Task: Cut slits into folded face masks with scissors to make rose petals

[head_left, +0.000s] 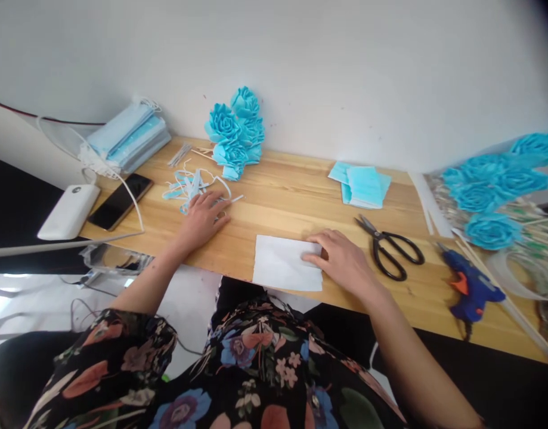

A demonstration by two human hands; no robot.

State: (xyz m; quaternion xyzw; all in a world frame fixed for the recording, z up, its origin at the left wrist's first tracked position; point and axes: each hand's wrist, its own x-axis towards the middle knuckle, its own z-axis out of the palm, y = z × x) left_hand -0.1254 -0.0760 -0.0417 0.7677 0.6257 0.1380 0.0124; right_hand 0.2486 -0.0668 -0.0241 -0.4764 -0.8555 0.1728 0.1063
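Note:
My left hand (206, 217) lies on the wooden table, fingers spread. Its fingertips reach the edge of a loose heap of cut mask strips and ear loops (194, 183). Flat at the table's front edge is a white rectangular sheet (282, 262), fabric or paper. My right hand (340, 256) rests at the sheet's right side, with thumb and forefinger apart on top of it; the other fingers are partly hidden. Beyond this hand is a small stack of light-blue cut pieces (363, 186). Black-handled scissors (392, 245) lie to its right, blades slightly apart.
Blue handmade roses (238, 134) lean near the wall, and more roses (492, 179) lie at the right. A blue glue gun (470, 283) is at the right front. At left are stacked face masks (126, 140), a phone (120, 201) and a white power bank (68, 211) with a cable.

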